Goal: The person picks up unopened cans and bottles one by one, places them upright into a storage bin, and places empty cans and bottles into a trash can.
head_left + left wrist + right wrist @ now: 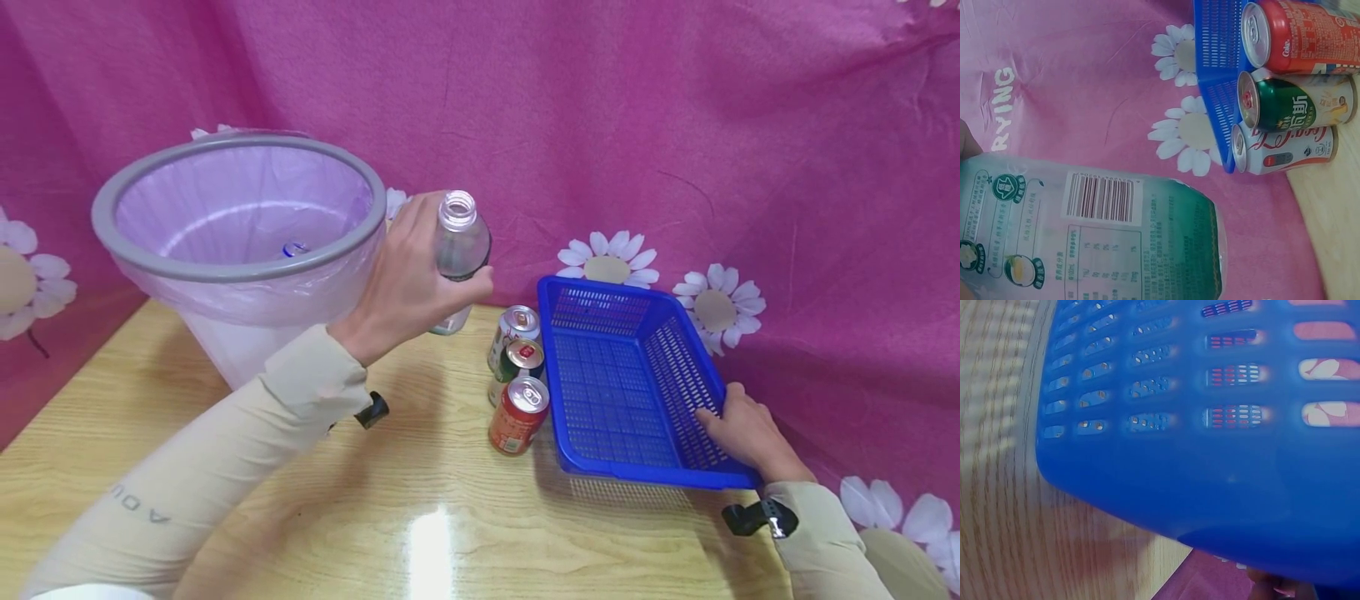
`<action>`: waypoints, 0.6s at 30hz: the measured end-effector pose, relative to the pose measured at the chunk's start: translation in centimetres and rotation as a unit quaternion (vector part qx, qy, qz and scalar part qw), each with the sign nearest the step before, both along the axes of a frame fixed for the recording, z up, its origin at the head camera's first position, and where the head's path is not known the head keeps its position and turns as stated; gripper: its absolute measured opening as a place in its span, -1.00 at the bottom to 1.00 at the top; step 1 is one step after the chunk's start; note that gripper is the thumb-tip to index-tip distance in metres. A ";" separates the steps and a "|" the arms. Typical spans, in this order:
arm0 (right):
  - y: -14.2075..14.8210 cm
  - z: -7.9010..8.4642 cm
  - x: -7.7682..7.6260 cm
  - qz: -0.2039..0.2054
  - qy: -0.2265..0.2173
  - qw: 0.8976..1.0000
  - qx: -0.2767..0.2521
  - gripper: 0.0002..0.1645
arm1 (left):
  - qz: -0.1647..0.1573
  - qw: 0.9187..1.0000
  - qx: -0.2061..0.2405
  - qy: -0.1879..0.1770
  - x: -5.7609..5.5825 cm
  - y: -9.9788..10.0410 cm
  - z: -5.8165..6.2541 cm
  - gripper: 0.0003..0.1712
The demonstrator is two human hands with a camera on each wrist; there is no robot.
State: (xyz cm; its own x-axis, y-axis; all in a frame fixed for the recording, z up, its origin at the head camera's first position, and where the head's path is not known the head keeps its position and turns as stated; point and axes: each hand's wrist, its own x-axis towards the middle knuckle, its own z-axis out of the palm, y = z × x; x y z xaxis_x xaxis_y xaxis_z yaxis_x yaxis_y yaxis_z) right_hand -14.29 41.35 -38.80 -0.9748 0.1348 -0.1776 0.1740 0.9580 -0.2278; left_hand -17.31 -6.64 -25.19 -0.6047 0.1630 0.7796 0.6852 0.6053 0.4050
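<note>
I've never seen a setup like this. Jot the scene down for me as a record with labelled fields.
Left-hand grip: around an uncapped plastic bottle
Right-hand grip: on the right rim of a blue perforated basket
Cans: three upright, in a row left of the basket; red Coke can nearest, green-and-white can between, white Coca-Cola can farthest
Bin: grey-rimmed, bag-lined; blue-ringed item inside, too unclear to name
Surface: wood-grain table
Backdrop: pink flowered cloth

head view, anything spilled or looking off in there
Only one thing: the clear bottle in the left hand has no cap on its threaded neck. No spill shows on the table, and the three cans stand upright beside the blue basket.
</note>
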 end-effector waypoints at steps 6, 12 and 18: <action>0.1 -0.1 0.0 0.006 0.008 1.000 0.004 -0.21 | -0.016 1.000 -0.007 0.017 0.1 -0.1 0.6 -0.20; 0.1 -0.1 0.0 0.004 0.006 1.000 0.006 -0.22 | -0.029 0.999 -0.007 0.029 0.2 -0.1 1.0 -0.15; 0.1 0.1 0.0 0.005 0.004 1.000 0.002 -0.21 | -0.041 0.998 -0.007 0.043 0.3 -0.1 1.3 -0.12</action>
State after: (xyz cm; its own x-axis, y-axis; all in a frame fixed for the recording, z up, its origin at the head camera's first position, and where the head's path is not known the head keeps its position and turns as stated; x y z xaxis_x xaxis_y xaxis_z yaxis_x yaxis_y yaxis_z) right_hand -14.29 41.43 -38.75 -0.9774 0.1262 -0.1699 0.1633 0.9603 -0.2260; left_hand -17.02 -6.78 -23.92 -0.5201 0.2202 0.8252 0.7642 0.5515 0.3345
